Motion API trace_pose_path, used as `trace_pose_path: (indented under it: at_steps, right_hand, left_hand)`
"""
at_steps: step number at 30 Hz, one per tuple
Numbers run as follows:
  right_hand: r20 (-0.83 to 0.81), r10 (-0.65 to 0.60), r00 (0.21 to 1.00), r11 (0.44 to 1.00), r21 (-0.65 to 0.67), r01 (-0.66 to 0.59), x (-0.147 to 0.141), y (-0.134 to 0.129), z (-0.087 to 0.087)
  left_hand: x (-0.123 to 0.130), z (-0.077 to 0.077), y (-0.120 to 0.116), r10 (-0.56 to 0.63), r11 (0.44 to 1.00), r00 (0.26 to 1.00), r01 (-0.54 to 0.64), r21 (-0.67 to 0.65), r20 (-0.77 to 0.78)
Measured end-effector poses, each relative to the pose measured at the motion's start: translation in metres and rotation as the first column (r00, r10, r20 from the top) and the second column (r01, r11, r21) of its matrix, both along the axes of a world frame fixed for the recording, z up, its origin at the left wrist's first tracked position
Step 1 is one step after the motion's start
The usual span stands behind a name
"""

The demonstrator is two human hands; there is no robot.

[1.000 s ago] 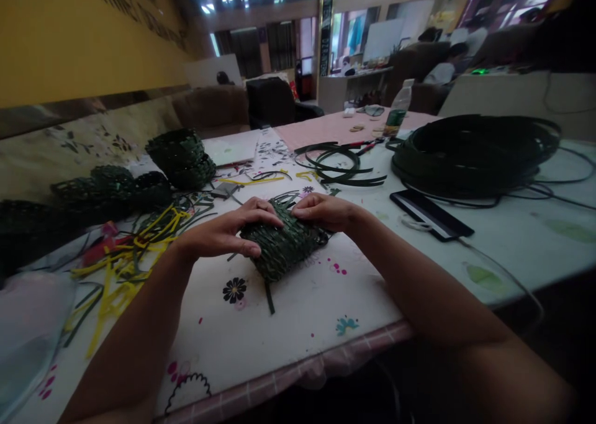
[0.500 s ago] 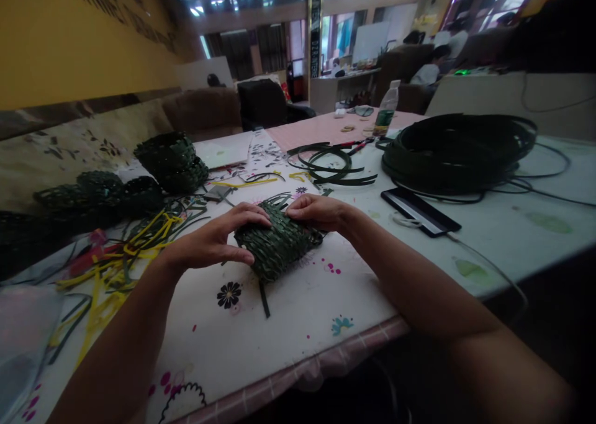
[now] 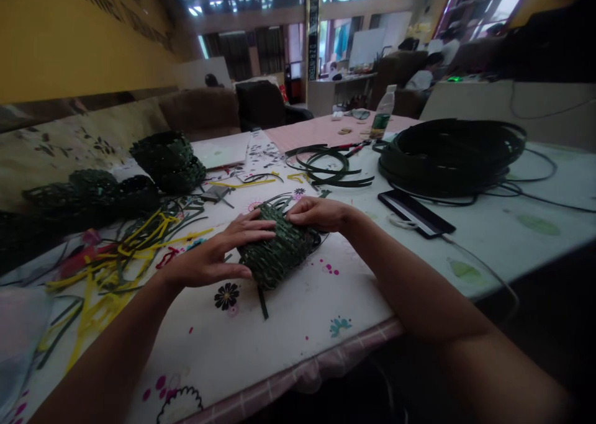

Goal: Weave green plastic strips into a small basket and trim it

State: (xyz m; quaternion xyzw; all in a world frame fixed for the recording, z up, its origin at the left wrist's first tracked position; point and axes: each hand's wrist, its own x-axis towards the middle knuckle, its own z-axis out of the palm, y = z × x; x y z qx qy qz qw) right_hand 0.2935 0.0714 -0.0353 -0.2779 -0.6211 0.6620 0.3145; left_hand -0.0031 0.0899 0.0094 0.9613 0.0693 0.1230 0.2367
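The left hand (image 3: 216,252) is spread open, its fingers laid across the dark green woven piece (image 3: 279,253) on the counter (image 3: 288,343). The right hand (image 3: 319,213) pinches the piece's upper right part between thumb and fingers.

Both hands (image 3: 313,213) on a green woven piece (image 3: 282,253), yellow strips (image 3: 105,303) left, dark coil (image 3: 447,160) right

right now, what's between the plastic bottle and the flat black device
In the head view, the left side of the dark strip coil lies between the plastic bottle and the flat black device.
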Motion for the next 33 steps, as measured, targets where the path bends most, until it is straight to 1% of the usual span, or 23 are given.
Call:
trace_pose_path:
  at_steps: [3, 6, 10, 14, 17, 19, 22, 26, 30, 33]
  right_hand:
    - [-0.018, -0.001, 1.000, 1.000, -0.017, 0.001, 0.000, 0.002, -0.005]
    - [-0.044, -0.022, 0.999, 0.999, -0.050, 0.020, 0.000, 0.004, -0.008]
    - [-0.061, -0.037, 0.997, 0.995, -0.093, 0.031, 0.000, 0.003, -0.008]
    - [-0.039, -0.045, 0.998, 0.994, -0.098, 0.041, 0.004, 0.002, -0.007]
    - [-0.071, -0.051, 0.996, 0.993, -0.112, 0.043, 0.007, 0.005, -0.012]
    - [-0.118, -0.038, 0.992, 0.990, -0.141, 0.021, 0.007, 0.008, -0.018]
    - [-0.181, 0.023, 0.983, 0.979, -0.194, -0.059, 0.005, 0.012, -0.028]
    - [-0.233, 0.057, 0.971, 0.968, -0.225, -0.111, 0.004, 0.016, -0.037]
    - [-0.225, 0.100, 0.969, 0.961, -0.232, -0.153, 0.005, 0.015, -0.038]
    - [-0.213, 0.087, 0.973, 0.970, -0.202, -0.131, 0.005, 0.012, -0.034]
  left_hand:
    - [-0.002, 0.000, 0.006, -0.012, 0.999, 1.000, 0.011, -0.035, -0.016]
    - [-0.001, -0.006, 0.011, -0.019, 0.999, 0.998, 0.021, -0.032, 0.055]
    - [0.001, -0.012, 0.011, 0.023, 1.000, 0.991, -0.021, -0.019, 0.133]
    - [0.002, -0.011, 0.008, 0.019, 1.000, 0.985, -0.016, -0.015, 0.171]
    - [0.001, -0.010, 0.009, -0.001, 1.000, 0.982, 0.003, -0.012, 0.189]
    - [0.001, -0.011, 0.010, -0.021, 1.000, 0.980, 0.022, -0.001, 0.199]
    - [0.000, -0.012, 0.012, -0.060, 0.998, 0.976, 0.055, 0.031, 0.210]
    - [0.001, -0.013, 0.011, -0.071, 0.997, 0.975, 0.061, 0.053, 0.210]
    - [0.001, -0.014, 0.010, -0.089, 0.994, 0.975, 0.074, 0.080, 0.203]
    - [0.000, -0.014, 0.009, -0.093, 0.993, 0.976, 0.075, 0.096, 0.198]
